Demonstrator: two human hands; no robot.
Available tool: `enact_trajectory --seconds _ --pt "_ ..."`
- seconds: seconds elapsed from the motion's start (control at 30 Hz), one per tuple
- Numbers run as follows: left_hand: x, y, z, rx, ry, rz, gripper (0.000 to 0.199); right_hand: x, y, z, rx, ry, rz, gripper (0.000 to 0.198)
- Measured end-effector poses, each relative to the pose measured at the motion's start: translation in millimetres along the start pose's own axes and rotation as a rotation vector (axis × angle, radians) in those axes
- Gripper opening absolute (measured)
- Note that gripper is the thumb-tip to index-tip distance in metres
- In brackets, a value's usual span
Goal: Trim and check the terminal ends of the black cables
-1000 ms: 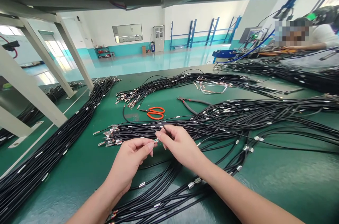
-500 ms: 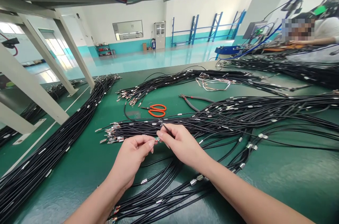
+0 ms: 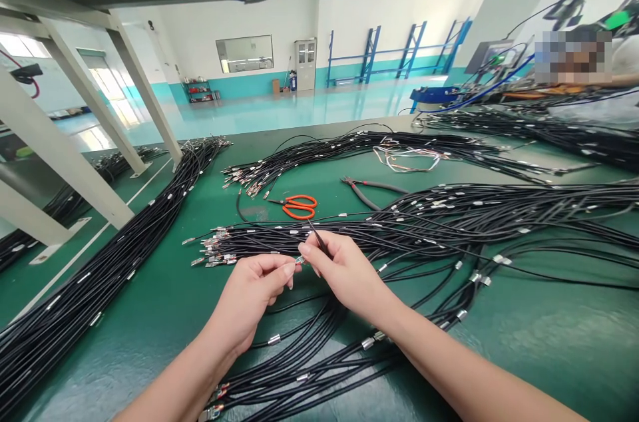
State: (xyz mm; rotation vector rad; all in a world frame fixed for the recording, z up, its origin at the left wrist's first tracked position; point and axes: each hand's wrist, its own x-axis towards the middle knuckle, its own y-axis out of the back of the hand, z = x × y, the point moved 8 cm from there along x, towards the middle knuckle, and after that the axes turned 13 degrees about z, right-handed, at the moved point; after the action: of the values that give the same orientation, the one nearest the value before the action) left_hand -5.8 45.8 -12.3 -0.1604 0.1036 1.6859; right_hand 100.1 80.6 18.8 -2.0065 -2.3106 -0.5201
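Observation:
My left hand (image 3: 257, 292) is closed in a pinch on a small cable end (image 3: 299, 261), where thin light-coloured wires show between my fingertips. Close against it, my right hand (image 3: 344, 269) has thumb and forefinger at the same wires. A pair of dark tweezers (image 3: 319, 237) lies in the right hand, the thin tip pointing up and away. Just beyond both hands runs a bundle of black cables (image 3: 269, 235) with silvery connectors (image 3: 217, 249) at its left end. Below the hands, more black cables (image 3: 309, 342) carry metal sleeves (image 3: 368, 343).
Orange-handled scissors (image 3: 299, 206) and grey-handled cutting pliers (image 3: 367, 194) lie beyond the cables. A thick cable bundle (image 3: 144, 235) runs along the left, beside white frame posts (image 3: 94, 149). White stripped wires (image 3: 407, 159) lie farther back. Another person (image 3: 574, 62) works at the far right.
The view has shifted slightly, moving the scene a little to the right. Both hands stay together at the cable end. The tweezers now point more toward the upper left.

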Motion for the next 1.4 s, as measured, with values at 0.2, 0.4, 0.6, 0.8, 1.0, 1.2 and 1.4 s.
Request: enact_trajectory --seconds 0.2,0.4,0.6,0.8,1.0,1.2,1.4 --pt "-0.2 -0.1 -1.0 0.0 0.019 0.009 0.026 -0.4 2.9 -8.1 -0.09 0.092 0.064 0.024" --pt "-0.9 -0.9 2.3 0.011 0.004 -0.01 0.024 0.0 2.4 -5.1 -0.133 0.068 0.073 0.028" --pt "-0.6 3.1 15.7 0.157 -0.181 0.052 0.02 -0.3 0.4 -7.4 -0.138 0.056 0.064 0.03" --pt "-2.6 6.9 32.9 0.25 -0.357 0.119 0.018 -0.9 -1.4 -5.0 -0.19 0.065 -0.022 0.036" --pt "-3.4 57.5 37.9 0.203 -0.255 0.293 0.024 -14.8 -24.3 0.0 -0.45 0.314 -0.316 0.016" --pt "-24.6 97.4 7.5 0.79 -0.323 0.266 0.024 -41.6 -43.0 -3.6 -0.56 0.398 -0.567 0.019" --pt "-58.7 76.7 -12.1 1.136 -0.413 0.015 0.033 -18.8 -34.4 -2.2 -0.682 0.514 -0.311 0.023"
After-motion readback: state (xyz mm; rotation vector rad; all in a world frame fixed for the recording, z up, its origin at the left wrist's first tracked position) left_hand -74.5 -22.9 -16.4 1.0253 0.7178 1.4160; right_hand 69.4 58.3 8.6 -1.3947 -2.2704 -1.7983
